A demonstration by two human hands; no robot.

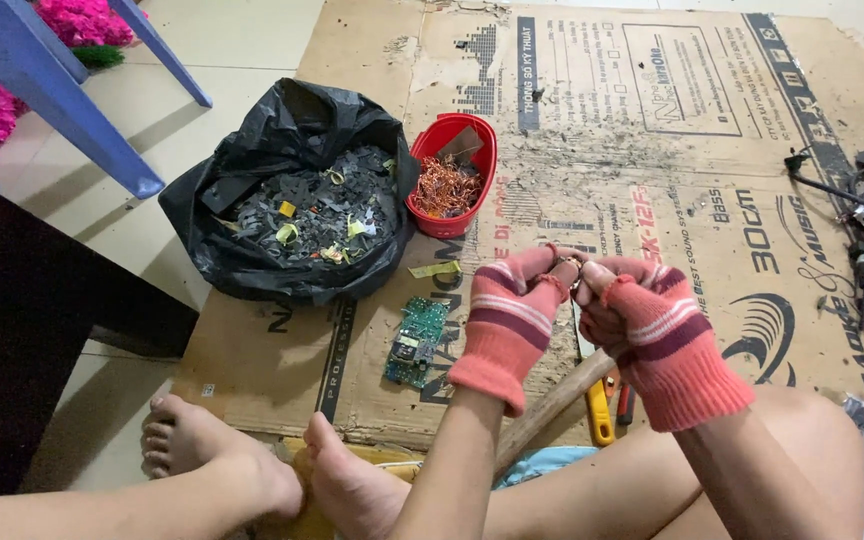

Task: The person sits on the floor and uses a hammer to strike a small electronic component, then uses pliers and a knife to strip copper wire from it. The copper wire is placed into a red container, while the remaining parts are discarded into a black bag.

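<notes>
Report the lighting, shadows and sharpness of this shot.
Head view: even, soft indoor light; faint shadows beside the black bag and red bowl; no strong glare. Left hand and right hand are sharp, though what they pinch is too small to tell; slight wide-angle bending at the edges.

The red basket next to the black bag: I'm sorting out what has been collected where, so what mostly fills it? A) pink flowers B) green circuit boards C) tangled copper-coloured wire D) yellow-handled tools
C: the red basket holds a tangle of copper-coloured wire, while the green circuit board lies outside it on the cardboard.
</notes>
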